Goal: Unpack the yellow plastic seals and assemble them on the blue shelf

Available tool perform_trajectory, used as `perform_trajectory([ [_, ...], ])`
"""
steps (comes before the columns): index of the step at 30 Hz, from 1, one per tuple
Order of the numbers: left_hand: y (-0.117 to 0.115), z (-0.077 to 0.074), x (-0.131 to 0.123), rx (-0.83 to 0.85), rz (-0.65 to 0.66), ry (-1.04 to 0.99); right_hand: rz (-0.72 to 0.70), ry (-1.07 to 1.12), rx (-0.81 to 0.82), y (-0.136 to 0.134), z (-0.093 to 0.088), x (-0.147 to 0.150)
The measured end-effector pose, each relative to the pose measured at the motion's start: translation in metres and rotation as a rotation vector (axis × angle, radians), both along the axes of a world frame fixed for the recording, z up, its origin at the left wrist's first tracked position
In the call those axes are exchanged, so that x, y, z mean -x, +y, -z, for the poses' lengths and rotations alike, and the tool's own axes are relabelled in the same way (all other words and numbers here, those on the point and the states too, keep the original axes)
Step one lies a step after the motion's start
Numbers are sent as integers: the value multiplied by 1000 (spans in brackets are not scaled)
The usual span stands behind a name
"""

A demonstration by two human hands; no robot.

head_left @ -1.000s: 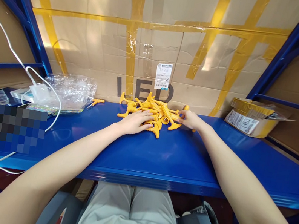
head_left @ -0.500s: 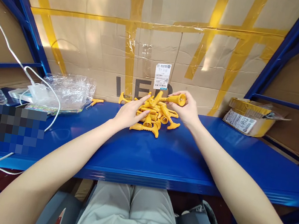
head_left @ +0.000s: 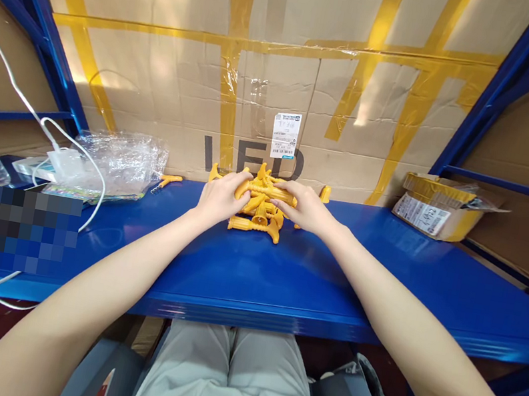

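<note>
A yellow plastic T-shaped handle [head_left: 270, 191] with a ribbed grip lies level between my two hands, over a pile of similar yellow pieces [head_left: 260, 216]. My left hand [head_left: 220, 199] is closed on its left, crosspiece end. At its right end, my right hand [head_left: 309, 209] grips the ribbed part between thumb and fingers. One piece at the pile's front [head_left: 254, 225] lies flat, its T end pointing right. My hands hide part of the pile's sides, and another yellow piece [head_left: 326, 194] shows behind my right hand.
A large taped cardboard panel [head_left: 161, 86] stands behind the blue table [head_left: 270, 287]. To the left are clear plastic wrap [head_left: 122, 157], a white charger with a cable [head_left: 67, 165] and a lone yellow-handled piece [head_left: 169, 180]. A small open carton [head_left: 425, 208] sits at right.
My right hand has moved left and down, nearer my left hand. The handle now spans both hands, and my left hand has closed on its end. A yellow piece now shows behind my right hand.
</note>
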State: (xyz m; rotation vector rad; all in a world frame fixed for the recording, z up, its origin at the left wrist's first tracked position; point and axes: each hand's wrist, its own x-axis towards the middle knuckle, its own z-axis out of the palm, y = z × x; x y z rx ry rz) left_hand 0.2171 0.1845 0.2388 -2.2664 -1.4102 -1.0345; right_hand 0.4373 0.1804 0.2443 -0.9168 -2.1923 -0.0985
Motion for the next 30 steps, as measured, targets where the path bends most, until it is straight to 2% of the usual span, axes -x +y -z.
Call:
perform_trajectory([
  [5, -2, 1, -2, 5, -47, 84, 169, -215, -65, -6, -3, 3],
  [16, -3, 0, -3, 33, -87, 154, 253, -298, -250, -11, -8, 6],
  [25, -6, 0, -7, 59, -87, 181, 230, -366, -116, -10, -4, 5],
  [30, -6, 1, -8, 76, -59, 223, 273, -428, -61, -13, -6, 7],
])
